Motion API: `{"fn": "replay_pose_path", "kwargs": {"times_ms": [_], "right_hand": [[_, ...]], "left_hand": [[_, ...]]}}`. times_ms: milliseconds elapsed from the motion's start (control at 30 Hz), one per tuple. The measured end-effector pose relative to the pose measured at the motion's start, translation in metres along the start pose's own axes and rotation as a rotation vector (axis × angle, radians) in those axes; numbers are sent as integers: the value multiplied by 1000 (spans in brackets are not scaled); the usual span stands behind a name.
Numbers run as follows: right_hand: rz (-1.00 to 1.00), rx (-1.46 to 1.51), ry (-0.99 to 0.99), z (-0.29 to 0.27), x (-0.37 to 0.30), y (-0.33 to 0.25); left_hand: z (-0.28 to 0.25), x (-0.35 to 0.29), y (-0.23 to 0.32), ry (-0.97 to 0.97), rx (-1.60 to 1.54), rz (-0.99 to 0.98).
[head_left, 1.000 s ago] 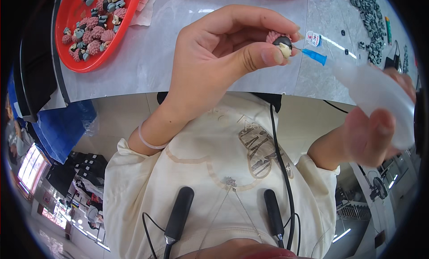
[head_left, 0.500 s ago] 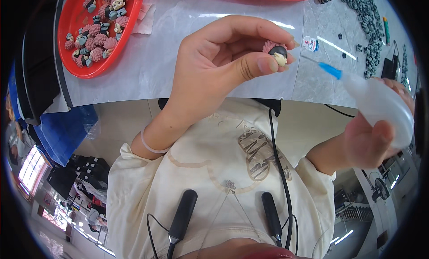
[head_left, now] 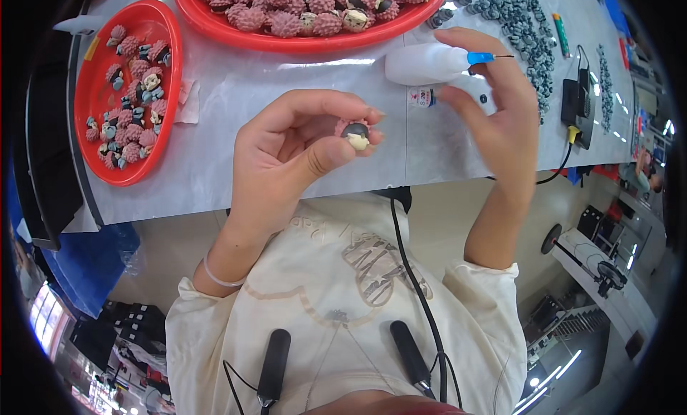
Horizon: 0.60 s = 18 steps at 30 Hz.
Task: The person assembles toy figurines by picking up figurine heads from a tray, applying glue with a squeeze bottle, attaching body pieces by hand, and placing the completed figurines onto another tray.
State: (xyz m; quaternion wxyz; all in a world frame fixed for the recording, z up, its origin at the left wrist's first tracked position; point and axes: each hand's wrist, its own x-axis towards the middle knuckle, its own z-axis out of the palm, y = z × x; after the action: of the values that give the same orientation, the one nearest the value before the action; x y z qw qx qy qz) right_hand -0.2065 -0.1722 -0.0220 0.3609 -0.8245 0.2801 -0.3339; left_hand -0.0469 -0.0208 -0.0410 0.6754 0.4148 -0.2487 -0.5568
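Observation:
Pinched between the thumb and fingers of my left hand [head_left: 279, 147] is a small doll head [head_left: 356, 134], with pink bumpy hair, a dark band and a cream face. A white squeeze bottle [head_left: 422, 64] with a blue needle tip lies sideways on the table to the right. My right hand [head_left: 504, 107], slightly blurred, is open around the tip end, with index finger and thumb apart on either side of it. Whether it touches the bottle I cannot tell. Just below the bottle, close to my right thumb, sits a small white, red and blue labelled container [head_left: 421, 96].
A red tray [head_left: 175, 93] of pink-haired figures with blue-grey bodies stands at the left. Another red tray [head_left: 300, 45], heaped with pink heads, is at the far middle. Many small dark parts [head_left: 526, 28], a green marker [head_left: 561, 34] and a black corded box [head_left: 578, 104] lie right.
My right hand has moved inward and its grip on the squeeze bottle has opened, the bottle now lying on the table. My left hand still pinches the doll head. The view has shifted.

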Motion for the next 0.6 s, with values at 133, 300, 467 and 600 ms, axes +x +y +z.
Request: {"fn": "replay_pose_path", "kwargs": {"times_ms": [133, 300, 467, 600], "right_hand": [[15, -297, -28, -51, 23, 26], [21, -520, -22, -35, 39, 46], [191, -284, 29, -41, 27, 42], [312, 175, 113, -42, 2, 4]], "left_hand": [[5, 3, 2, -48, 4, 6], [2, 2, -1, -47, 6, 13], [-5, 3, -5, -134, -59, 56], [-1, 1, -3, -123, -56, 29]]}}
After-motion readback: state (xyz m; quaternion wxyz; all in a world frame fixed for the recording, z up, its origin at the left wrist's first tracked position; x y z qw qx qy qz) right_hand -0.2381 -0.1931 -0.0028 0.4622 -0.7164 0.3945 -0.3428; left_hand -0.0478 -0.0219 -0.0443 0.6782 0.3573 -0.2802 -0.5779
